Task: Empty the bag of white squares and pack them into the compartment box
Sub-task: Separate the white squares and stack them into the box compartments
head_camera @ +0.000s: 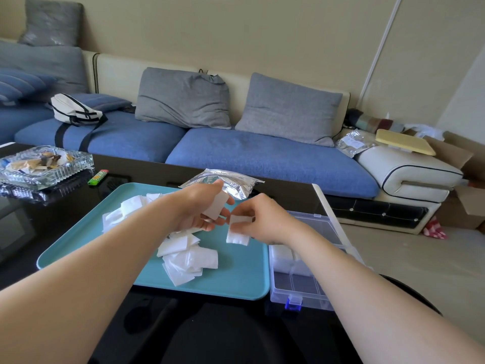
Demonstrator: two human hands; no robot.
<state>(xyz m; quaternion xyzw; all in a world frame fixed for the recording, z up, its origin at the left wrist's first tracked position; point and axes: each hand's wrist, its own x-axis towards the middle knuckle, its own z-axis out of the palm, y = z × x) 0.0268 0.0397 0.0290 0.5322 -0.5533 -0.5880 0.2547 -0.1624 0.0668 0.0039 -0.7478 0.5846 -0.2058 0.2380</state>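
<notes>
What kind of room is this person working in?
Most likely a home living room: a blue sofa with grey cushions stands behind a dark coffee table, and a glass ashtray sits on the table.

A blue sofa (236, 148) with grey cushions (183, 98) stands against a beige wall (262, 30). Daylight falls on the pale floor (420, 256) at right, beside cardboard boxes (462, 164); the bench (31, 232) is glossy black.

just one head cam, looking forward and down, close above the teal tray (236, 285), sofa (262, 156) behind it
</notes>
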